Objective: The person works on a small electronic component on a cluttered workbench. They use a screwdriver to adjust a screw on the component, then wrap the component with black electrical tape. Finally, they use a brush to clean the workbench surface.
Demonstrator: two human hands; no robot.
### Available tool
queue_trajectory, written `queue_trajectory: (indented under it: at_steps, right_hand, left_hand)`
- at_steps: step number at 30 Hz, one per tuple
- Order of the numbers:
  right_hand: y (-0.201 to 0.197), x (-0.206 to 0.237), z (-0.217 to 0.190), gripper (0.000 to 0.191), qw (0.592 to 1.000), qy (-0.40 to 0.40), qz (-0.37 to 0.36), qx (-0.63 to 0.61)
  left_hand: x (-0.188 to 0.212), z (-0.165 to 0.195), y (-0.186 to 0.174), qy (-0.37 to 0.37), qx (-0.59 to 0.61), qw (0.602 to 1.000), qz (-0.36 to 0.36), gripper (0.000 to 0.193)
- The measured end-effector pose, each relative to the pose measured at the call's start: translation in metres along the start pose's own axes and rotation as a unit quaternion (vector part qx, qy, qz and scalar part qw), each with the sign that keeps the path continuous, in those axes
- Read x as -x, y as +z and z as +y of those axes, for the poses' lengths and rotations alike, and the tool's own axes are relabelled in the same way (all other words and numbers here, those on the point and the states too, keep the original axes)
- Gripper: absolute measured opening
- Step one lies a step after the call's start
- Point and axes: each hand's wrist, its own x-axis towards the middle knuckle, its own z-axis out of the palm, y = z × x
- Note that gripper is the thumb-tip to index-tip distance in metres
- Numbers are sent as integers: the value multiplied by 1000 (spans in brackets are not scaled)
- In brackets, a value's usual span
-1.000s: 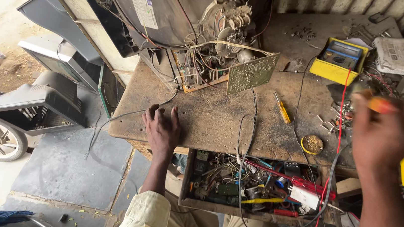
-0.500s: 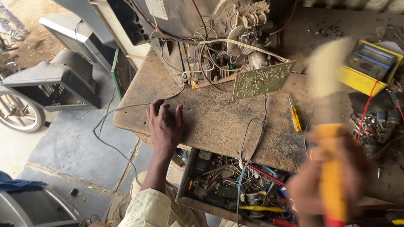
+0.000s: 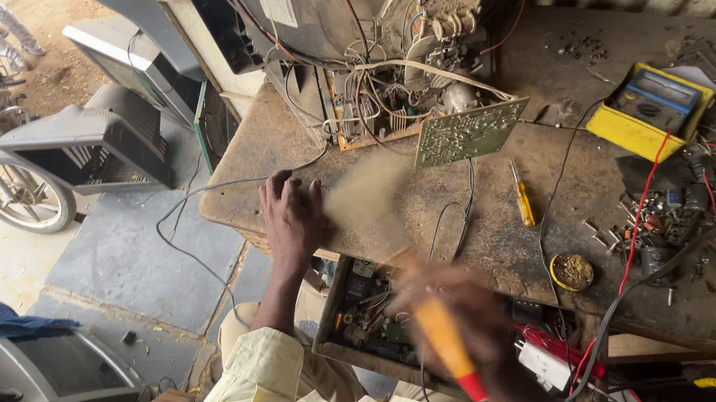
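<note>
My left hand [image 3: 290,214] lies flat, fingers apart, on the worn wooden bench [image 3: 495,242] near its left front edge. My right hand [image 3: 461,314], blurred by motion, grips a paintbrush [image 3: 421,278] with an orange and red handle; its pale bristles sweep over the bench top just right of my left hand. Behind them an opened old television chassis [image 3: 388,80] with tangled wires and a green circuit board [image 3: 469,131] stands on the bench.
A yellow multimeter [image 3: 647,112] with red and black leads sits at the back right. Nearby lie a yellow screwdriver [image 3: 522,196], a round tin [image 3: 571,271] and several small loose parts. An open drawer [image 3: 363,317] holds components. Grey television casings [image 3: 94,138] and a motorbike wheel [image 3: 17,196] stand left.
My right hand has carried the brush from the right side down and leftward across the bench, toward my left hand. My left hand has stayed flat in place.
</note>
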Motion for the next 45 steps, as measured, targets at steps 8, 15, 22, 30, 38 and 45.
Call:
queue_trajectory:
  at_steps: [8, 15, 22, 30, 38, 45]
  right_hand:
    - [11, -13, 0, 18, 898, -86, 218, 372]
    - [14, 6, 6, 14, 921, -90, 241, 292]
    - [19, 17, 26, 10, 982, -44, 61, 174]
    - [10, 4, 8, 9, 963, -37, 59, 261]
    - [9, -14, 3, 7, 935, -29, 134, 327]
    - [3, -5, -1, 9, 894, -48, 269, 356]
  left_hand:
    - [3, 4, -5, 40, 2, 999, 24, 27]
    - [-2, 9, -8, 15, 16, 999, 24, 26]
    - [-3, 11, -7, 4, 4, 1000, 13, 28]
    - [-2, 14, -9, -6, 3, 1000, 0, 29]
    - [-3, 12, -11, 14, 8, 1000, 13, 27]
    - [-1, 11, -8, 12, 5, 1000, 20, 25]
